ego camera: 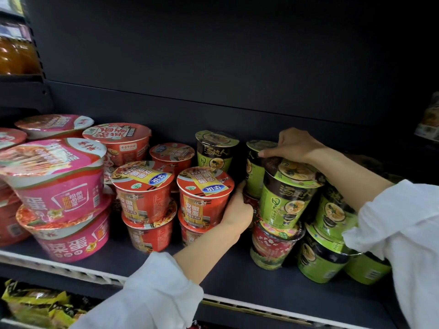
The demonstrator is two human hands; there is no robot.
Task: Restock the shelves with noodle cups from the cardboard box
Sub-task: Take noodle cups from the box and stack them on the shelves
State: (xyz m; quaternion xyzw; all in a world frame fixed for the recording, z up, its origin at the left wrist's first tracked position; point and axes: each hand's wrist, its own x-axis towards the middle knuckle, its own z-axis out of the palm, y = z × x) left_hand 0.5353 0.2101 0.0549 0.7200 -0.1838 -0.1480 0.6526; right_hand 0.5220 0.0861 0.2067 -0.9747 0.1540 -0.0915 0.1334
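The right hand (293,146) lay curled over the lid of a green noodle cup (255,167) deep on the shelf (237,279), fingers bent down across its rim, thumb stretched out towards another green cup (288,193) stacked just below the wrist; the left hand (237,211) reached in lower, fingertips lost behind a red cup (205,195) — I could not tell whether they pinched anything. The cardboard box was out of sight. To seat it well, I judged, press straight down from the lid, steady the base beneath the fingers, and keep the sleeve off the stack at the elbow — it looked ready to tip.
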